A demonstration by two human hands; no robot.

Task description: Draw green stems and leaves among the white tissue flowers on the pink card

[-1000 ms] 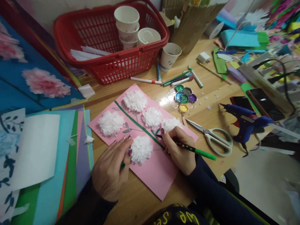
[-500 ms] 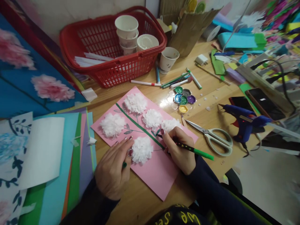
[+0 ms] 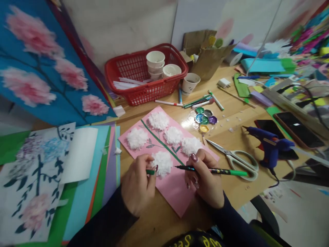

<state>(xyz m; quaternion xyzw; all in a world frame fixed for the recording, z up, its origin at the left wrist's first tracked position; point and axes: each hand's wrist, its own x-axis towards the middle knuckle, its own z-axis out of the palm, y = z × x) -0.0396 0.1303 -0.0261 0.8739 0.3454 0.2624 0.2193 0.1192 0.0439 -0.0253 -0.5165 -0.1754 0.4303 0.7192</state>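
A green felt-tip pen (image 3: 213, 171) lies across the fingers of my right hand (image 3: 205, 176), closed around it, its dark tip pointing left above the paper. My left hand (image 3: 140, 183) pinches a small green pen cap (image 3: 150, 172) near the card's left edge. Below both hands is a pink card (image 3: 177, 192) with several white ruffled paper flowers (image 3: 161, 164) on it. A thick green stem (image 3: 163, 142) runs diagonally between the flowers, with thin-lined leaves (image 3: 150, 143) and a pair of green-filled leaves (image 3: 176, 149) beside it.
Right of the card are scissors (image 3: 238, 157), a blue glue gun (image 3: 268, 142) and phones (image 3: 298, 128). Behind it sit a paint palette (image 3: 204, 129), loose pens (image 3: 197, 101) and a red basket (image 3: 144, 94) with paper cups. Coloured sheets (image 3: 79, 195) lie left.
My right hand has lifted the pen off the leaf, its tip now over the lower card. My left hand has risen from the card, bringing the cap towards the pen. The view has tilted up.
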